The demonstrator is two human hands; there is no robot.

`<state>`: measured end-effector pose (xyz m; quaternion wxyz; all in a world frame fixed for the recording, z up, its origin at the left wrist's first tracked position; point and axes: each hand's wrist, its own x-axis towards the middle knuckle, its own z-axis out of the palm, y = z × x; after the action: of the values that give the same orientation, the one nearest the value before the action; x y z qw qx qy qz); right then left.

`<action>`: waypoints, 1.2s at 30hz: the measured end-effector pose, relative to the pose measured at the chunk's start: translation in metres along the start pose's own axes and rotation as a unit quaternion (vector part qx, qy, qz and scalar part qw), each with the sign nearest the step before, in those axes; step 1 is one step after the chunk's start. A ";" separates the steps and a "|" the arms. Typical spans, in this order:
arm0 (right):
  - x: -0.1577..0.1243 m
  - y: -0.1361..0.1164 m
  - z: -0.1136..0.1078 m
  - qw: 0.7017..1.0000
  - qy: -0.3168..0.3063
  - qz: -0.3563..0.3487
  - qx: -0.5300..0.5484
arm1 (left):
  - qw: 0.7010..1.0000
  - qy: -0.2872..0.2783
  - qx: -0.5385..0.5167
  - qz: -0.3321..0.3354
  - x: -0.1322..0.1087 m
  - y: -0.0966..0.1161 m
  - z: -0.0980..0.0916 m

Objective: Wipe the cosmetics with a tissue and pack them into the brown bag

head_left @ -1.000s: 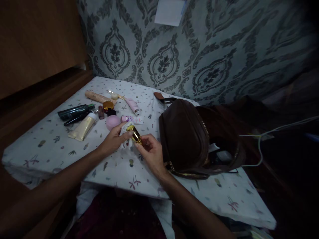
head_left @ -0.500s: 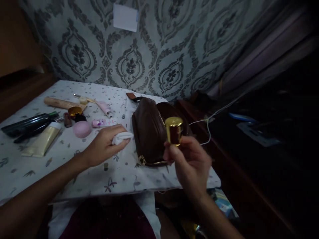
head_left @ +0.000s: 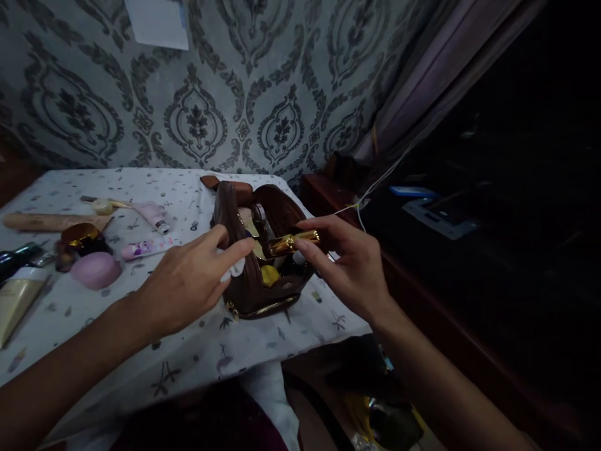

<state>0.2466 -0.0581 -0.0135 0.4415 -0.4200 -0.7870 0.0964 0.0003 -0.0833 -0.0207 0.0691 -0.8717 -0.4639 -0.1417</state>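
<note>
My right hand (head_left: 350,266) pinches a small gold cosmetic tube (head_left: 295,242) and holds it lying sideways over the mouth of the brown leather pouch (head_left: 244,285). My left hand (head_left: 188,282) rests against the pouch's near left rim with a white tissue (head_left: 233,270) pinched between thumb and fingers. The pouch stands open on the white patterned tablecloth (head_left: 197,351); a yellow item (head_left: 269,274) and other small things show inside it.
Cosmetics lie on the left of the table: a pink round sponge (head_left: 95,270), a pink tube (head_left: 144,248), a gold-lidded jar (head_left: 81,235), a cream tube (head_left: 16,299), a beige tube (head_left: 47,221). Patterned wallpaper stands behind. A dark shelf with a white cable (head_left: 375,185) is at right.
The view swung right. My right hand carried the gold tube from in front of me to over the open pouch and laid it sideways. My left hand moved to the pouch rim with the tissue.
</note>
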 end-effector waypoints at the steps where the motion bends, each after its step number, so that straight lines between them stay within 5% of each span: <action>1: 0.003 0.001 -0.001 1.000 -0.019 -0.017 -0.016 | 1.000 0.020 -0.015 0.009 -0.002 -0.002 0.004; 5: 0.016 0.006 -0.002 0.992 -0.085 -0.083 -0.051 | 0.995 0.073 -0.060 0.015 -0.007 -0.005 0.019; 13: 0.037 0.018 -0.002 0.975 -0.179 -0.126 -0.041 | 0.992 0.085 -0.090 -0.002 -0.011 -0.006 0.031; 26: 0.033 0.015 -0.006 0.927 -0.352 -0.121 0.050 | 0.989 0.105 -0.104 0.006 -0.013 -0.011 0.038; 31: 0.041 0.008 0.000 0.914 -0.402 -0.055 0.010 | 0.992 0.081 -0.087 0.038 -0.012 -0.017 0.034; 36: 0.056 -0.005 0.010 0.870 -0.488 -0.042 -0.056 | 0.993 0.072 -0.088 0.041 -0.011 -0.014 0.031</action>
<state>0.2222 -0.0173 0.0174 -0.0193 -0.3101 -0.9232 0.2261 -0.0118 -0.0764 -0.0535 0.0317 -0.8803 -0.4072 -0.2415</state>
